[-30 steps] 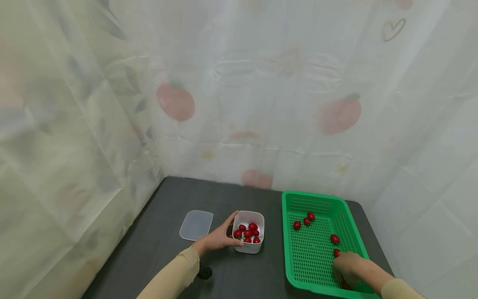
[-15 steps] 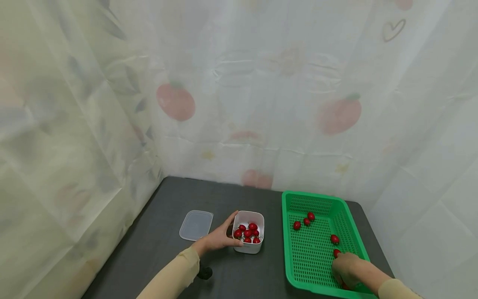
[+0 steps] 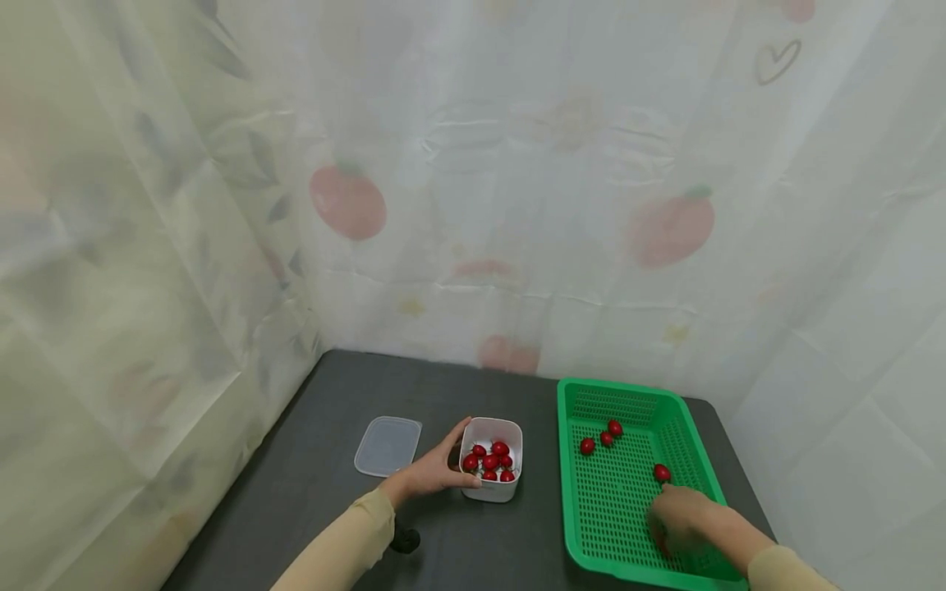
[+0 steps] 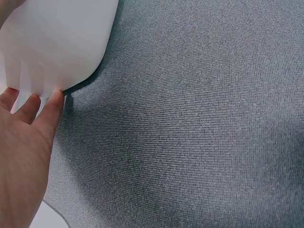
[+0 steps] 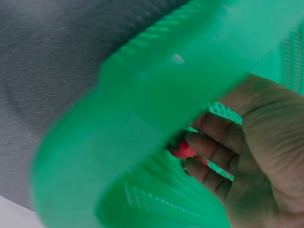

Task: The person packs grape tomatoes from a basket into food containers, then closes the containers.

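While the left hand [image 3: 436, 470] grips the white container [image 3: 493, 492], we note the right hand [image 5: 259, 152], fingers curled, holding red fruit [image 5: 183, 151] low inside the green basket [image 3: 606, 513].

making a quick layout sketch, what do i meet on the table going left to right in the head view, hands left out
Translucent square lid → white square container with cherry tomatoes inside → green perforated basket
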### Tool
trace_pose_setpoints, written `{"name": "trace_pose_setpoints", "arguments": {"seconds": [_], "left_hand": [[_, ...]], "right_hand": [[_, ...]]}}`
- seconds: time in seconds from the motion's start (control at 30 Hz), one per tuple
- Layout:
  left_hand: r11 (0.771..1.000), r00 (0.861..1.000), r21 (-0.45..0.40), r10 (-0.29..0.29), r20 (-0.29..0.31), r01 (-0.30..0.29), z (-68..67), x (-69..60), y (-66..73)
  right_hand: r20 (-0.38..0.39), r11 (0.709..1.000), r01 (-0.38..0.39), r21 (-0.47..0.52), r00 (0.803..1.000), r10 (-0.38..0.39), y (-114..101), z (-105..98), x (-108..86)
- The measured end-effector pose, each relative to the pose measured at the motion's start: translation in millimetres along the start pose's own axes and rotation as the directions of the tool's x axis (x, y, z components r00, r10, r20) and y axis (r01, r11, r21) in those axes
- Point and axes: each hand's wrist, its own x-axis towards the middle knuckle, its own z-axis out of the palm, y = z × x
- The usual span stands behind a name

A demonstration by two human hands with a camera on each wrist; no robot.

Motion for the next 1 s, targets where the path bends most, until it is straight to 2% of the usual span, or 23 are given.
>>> {"name": "trace_pose_setpoints", "arguments": {"seconds": [0.1, 0.27, 0.6, 0.8, 1.0], "left_hand": [[1.0, 1.0, 0.011, -0.001, -0.004, 0.001, 0.0, -0.3, -0.5], [1.0, 1.0, 0.004, -0.008, -0.006, 0.008, 0.0, -0.3, -1.4], [1.0, 1.0, 0.003, -0.011, -0.021, 0.011, 0.7, 0.1, -4.1], [1.0, 1.0, 0.013, -0.018, -0.02, 0.018, 0.6, 0.4, -2.7], [1.0, 1.0, 0.012, -0.014, -0.016, 0.014, 0.7, 0.2, -3.4]], "right_hand": [[-0.099, 0.997, 0.063, 0.044, 0.993, -0.058, 4, -7, 1.5], [-0.232, 0.983, 0.164, 0.082, 0.962, -0.141, 7, -24, 6.5], [-0.393, 0.977, 0.187, 0.099, 0.909, -0.135, -6, -53, 22.2], [-0.442, 0.971, 0.221, 0.091, 0.883, -0.159, -19, -66, 37.4], [-0.452, 0.973, 0.223, 0.064, 0.876, -0.171, -37, -82, 53.9]]}}
